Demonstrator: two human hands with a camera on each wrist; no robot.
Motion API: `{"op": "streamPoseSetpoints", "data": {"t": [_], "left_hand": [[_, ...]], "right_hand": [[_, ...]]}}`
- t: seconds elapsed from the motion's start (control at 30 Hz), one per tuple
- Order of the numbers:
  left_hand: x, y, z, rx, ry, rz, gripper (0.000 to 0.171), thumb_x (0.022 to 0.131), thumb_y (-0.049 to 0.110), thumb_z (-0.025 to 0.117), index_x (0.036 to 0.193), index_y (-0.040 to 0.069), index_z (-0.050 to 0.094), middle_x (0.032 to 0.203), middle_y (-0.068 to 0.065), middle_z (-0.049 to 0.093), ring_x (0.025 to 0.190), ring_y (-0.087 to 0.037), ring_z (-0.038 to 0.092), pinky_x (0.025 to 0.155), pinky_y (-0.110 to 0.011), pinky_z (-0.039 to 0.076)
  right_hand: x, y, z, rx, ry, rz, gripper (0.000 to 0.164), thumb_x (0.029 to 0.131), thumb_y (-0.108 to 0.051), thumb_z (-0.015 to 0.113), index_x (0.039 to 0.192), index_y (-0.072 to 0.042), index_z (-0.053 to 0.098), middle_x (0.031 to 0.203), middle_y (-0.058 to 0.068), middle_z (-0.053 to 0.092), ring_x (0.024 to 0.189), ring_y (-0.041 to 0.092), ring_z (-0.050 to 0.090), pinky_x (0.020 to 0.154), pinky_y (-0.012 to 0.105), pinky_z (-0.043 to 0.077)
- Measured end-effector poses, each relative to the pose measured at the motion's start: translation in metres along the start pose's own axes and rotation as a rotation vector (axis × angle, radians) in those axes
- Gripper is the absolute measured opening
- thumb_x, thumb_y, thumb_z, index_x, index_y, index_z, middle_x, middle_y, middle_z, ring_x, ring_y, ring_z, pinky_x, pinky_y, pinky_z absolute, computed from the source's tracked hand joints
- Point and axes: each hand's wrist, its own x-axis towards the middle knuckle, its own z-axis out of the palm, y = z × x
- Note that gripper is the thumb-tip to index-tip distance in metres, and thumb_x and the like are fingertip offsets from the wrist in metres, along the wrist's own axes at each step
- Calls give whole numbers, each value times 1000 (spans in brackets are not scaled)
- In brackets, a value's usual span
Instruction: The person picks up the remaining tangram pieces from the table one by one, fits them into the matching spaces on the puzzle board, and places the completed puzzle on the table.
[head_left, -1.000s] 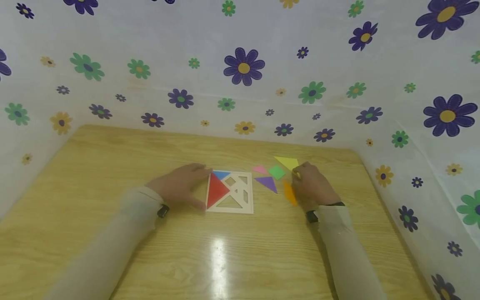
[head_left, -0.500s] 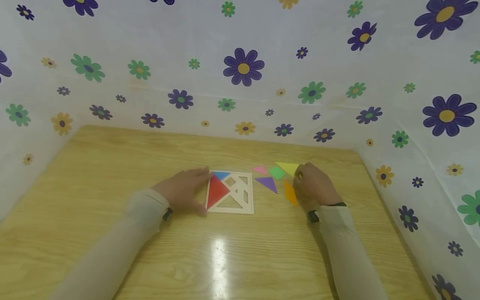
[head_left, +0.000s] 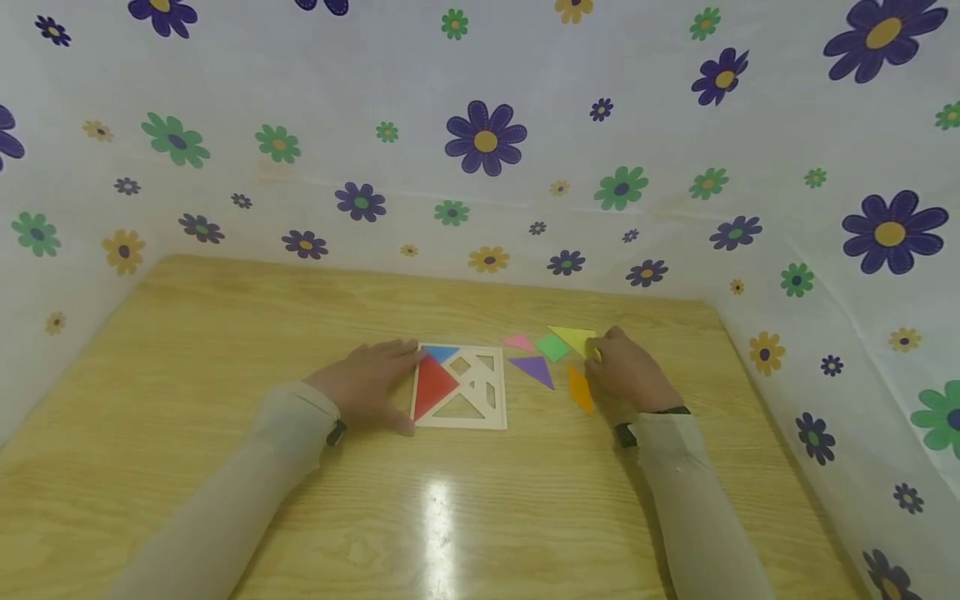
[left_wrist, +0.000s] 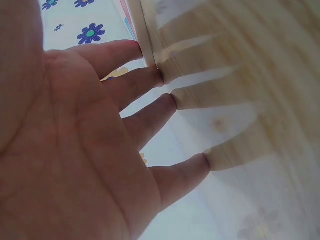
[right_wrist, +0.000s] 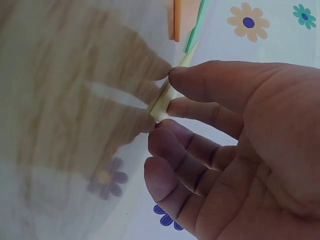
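My left hand (head_left: 367,383) lies at the left edge of a pale wooden tangram board (head_left: 491,421), fingers spread and fairly straight. In the left wrist view its fingertips (left_wrist: 150,75) touch the tabletop and the board's side. A red triangle (head_left: 433,385) and a blue triangle (head_left: 441,353) sit in the board; its other cutouts show bare. My right hand (head_left: 633,371) pinches a yellow triangle (head_left: 573,337) at its right end between thumb and index finger, the piece low at the tabletop. The right wrist view shows the yellow triangle (right_wrist: 161,106) edge-on; its other fingers are curled.
Between board and right hand lie a pink piece (head_left: 518,342), a green square (head_left: 552,347), a purple triangle (head_left: 534,371) and an orange parallelogram (head_left: 579,390). Flower-patterned white sheeting (head_left: 412,167) stands behind and beside the wooden table (head_left: 360,517).
The yellow triangle has turned slightly and shifted a little toward me in my right hand. My left hand has edged right, closer against the board. The other pieces stay put.
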Motion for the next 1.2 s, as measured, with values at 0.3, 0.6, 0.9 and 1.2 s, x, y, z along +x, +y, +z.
{"op": "streamPoseSetpoints", "data": {"t": [0.3,0.6,0.9,1.2], "left_hand": [[-2,2,-1,-17,1,14,111,75,62,84,165,24,30,172,0,22,159,-29,17,127,-58,14],[-3,3,-2,-15,-11,-6,111,75,66,82,165,26,29,172,2,21,160,-27,15,128,-57,12],[-6,5,-4,-13,-5,-6,110,75,63,83,165,25,30,172,0,23,159,-28,16,127,-58,13],[-5,5,-4,-26,-7,0,110,76,62,83,165,24,29,172,1,22,159,-28,15,128,-57,12]], "right_hand": [[-1,0,0,82,-24,75,33,97,-16,58,117,11,59,118,28,55,107,41,55,98,58,50],[1,-1,1,11,-86,23,55,97,-15,51,145,9,43,155,32,37,126,62,41,107,68,40],[3,-3,1,52,-81,-6,32,99,-9,46,125,8,57,142,35,46,125,56,48,108,66,41],[4,0,-1,168,-111,70,36,92,-6,50,124,11,51,123,32,41,102,39,50,93,53,49]]}}
